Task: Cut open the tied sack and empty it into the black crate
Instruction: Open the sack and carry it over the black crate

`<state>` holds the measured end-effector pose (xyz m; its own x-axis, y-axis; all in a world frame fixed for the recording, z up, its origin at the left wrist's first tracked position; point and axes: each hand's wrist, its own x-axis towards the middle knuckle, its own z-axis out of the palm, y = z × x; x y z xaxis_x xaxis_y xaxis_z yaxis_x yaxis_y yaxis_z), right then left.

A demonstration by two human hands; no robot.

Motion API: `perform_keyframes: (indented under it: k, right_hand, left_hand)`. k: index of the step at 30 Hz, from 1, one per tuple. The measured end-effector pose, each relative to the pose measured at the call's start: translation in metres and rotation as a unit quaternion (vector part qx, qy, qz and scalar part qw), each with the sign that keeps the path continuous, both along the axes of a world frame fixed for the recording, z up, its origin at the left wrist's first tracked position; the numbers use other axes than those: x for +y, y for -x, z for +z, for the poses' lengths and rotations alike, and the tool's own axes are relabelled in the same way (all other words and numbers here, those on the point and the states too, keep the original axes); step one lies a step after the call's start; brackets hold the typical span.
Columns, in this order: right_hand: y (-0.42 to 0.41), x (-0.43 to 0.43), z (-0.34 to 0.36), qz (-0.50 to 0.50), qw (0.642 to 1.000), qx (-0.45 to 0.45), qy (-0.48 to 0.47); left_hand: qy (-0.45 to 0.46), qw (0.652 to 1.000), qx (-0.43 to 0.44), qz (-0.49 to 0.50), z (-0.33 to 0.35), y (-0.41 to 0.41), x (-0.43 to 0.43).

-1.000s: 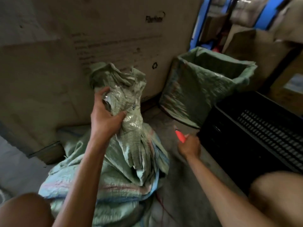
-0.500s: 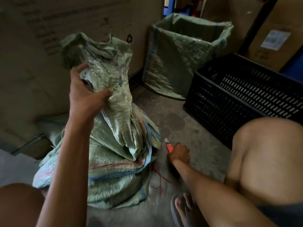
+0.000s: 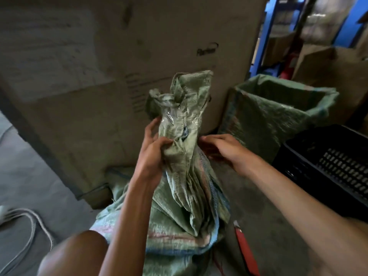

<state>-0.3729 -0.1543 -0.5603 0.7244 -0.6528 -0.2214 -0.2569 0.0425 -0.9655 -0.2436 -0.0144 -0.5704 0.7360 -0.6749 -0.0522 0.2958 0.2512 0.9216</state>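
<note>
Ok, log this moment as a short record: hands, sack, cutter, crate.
left hand: grips the gathered neck of the sack
right hand: at the neck's other side, fingers on the fabric, no tool in it
sack: green woven, on the floor, neck pulled upright
cutter: red, lying on the floor right of the sack
crate: black, slotted, at right; inside hardly visible

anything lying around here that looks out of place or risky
The red utility knife lies loose on the concrete floor, right beside the green sack and between the person's legs, easy to step or kneel on. Both hands, left hand and right hand, are up on the sack's neck. Nothing looks spilled.
</note>
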Motion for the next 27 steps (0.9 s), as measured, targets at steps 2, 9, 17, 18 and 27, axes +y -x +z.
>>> perform_keyframes:
  k: [2, 9, 17, 18, 27]
  right_hand:
    - [0.002, 0.007, 0.017, 0.029, 1.000, 0.004, 0.010]
    - [-0.006, 0.022, 0.024, 0.065, 0.995, -0.052, 0.060]
    - [-0.018, 0.028, 0.016, 0.066, 0.989, -0.115, 0.062]
    - [-0.017, 0.025, 0.015, 0.073, 0.989, -0.111, 0.069]
    - [0.011, -0.024, 0.022, -0.117, 0.988, -0.089, 0.039]
  left_hand:
    - [0.006, 0.999, 0.041, 0.024, 0.004, 0.002, 0.003]
    - [-0.176, 0.954, -0.198, 0.142, -0.007, -0.001, 0.013]
    - [-0.171, 0.941, -0.283, 0.070, -0.003, -0.005, 0.021]
    - [-0.168, 0.934, -0.305, 0.083, -0.005, -0.005, 0.020]
    - [-0.086, 0.984, -0.003, 0.159, -0.007, -0.036, 0.030]
